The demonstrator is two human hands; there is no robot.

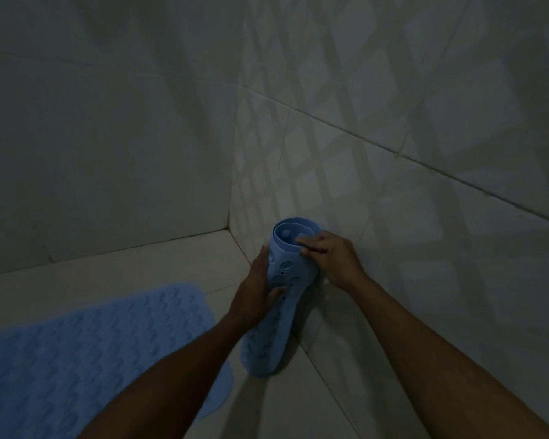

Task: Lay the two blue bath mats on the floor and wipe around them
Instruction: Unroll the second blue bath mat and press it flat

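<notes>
1. At the left, one blue bath mat (86, 353) lies spread flat on the tiled floor (159, 264), its bumpy surface up; this half of the laying looks done.
2. The left hand (257, 289) wraps the side of the rolled second mat (279, 296), fingers curled behind it and thumb pressed on its front, clasping the roll.
3. The roll stands tilted in the corner, its lower end on the floor beside the right wall (393, 185), its open top end uppermost.
4. The right hand (330, 251) pinches the loose outer edge at the top of the roll, fingers (305, 242) bent over the rim.
5. Risk, as a judgement: the roll may spring back or slip if the edge is let go early; unrolled toward the left, it could overlap the flat mat.
6. The two walls hem the corner in, leaving little room to spread the roll; the light is dim, so damp patches cannot be told. No wiping cloth is in view.
</notes>
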